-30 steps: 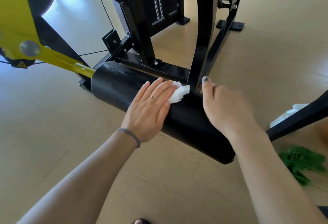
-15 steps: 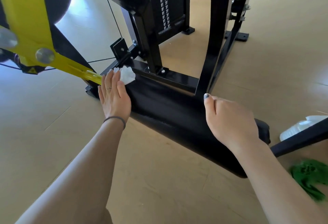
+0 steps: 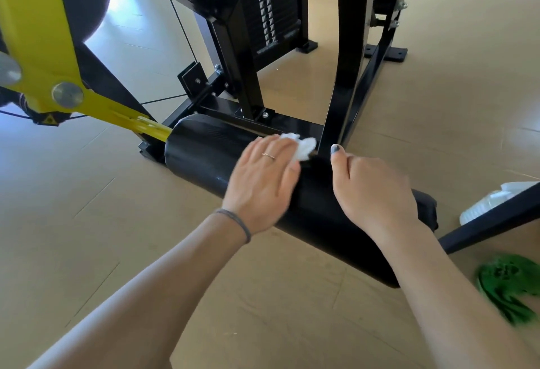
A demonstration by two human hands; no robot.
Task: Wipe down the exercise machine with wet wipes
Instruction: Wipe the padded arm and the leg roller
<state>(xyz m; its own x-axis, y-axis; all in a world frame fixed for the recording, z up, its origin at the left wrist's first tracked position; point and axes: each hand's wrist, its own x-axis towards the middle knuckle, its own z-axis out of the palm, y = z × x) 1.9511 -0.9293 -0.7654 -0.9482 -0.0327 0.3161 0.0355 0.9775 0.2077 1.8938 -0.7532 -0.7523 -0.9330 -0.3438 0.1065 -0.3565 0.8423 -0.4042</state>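
— Low on the machine, near the floor, what is the left hand doing?
— It is pressing one crumpled white wipe onto the black roller pad with flat, straight fingers.
— And the right hand?
— It is gripping the same roller, fingers curling over its far side, thumb sticking up.
— Any writing showing?
— Only a yellow warning triangle under the yellow arm; nothing is reading clearly.
— What else is lying around?
— One green cloth and one white container, both on the floor.
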